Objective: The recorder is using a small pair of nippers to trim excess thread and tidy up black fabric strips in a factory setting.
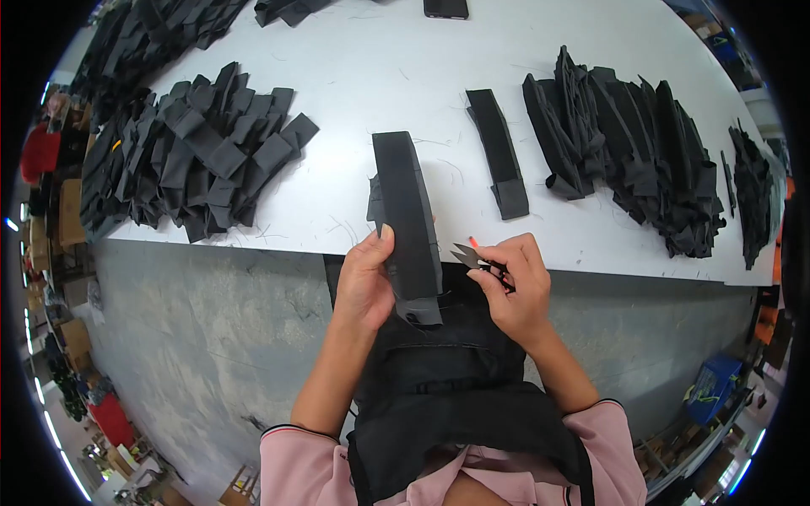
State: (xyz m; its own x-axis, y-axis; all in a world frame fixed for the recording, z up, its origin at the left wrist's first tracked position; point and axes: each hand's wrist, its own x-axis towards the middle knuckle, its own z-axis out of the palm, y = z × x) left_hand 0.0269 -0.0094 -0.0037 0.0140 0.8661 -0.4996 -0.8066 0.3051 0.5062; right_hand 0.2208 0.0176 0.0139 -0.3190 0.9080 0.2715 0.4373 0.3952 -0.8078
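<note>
Pink sleeves bottom centre; left hand [364, 282] grips a long black folded fabric strip [409, 223] (mid-frame), right hand [515, 291] pinches small black thread snips [474, 257] just beside it.

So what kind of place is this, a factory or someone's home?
Most likely a sewing or garment workshop. Heaps of cut black fabric pieces cover a white worktable, the right hand holds small thread snips, and the left hand holds a black fabric strip.
</note>
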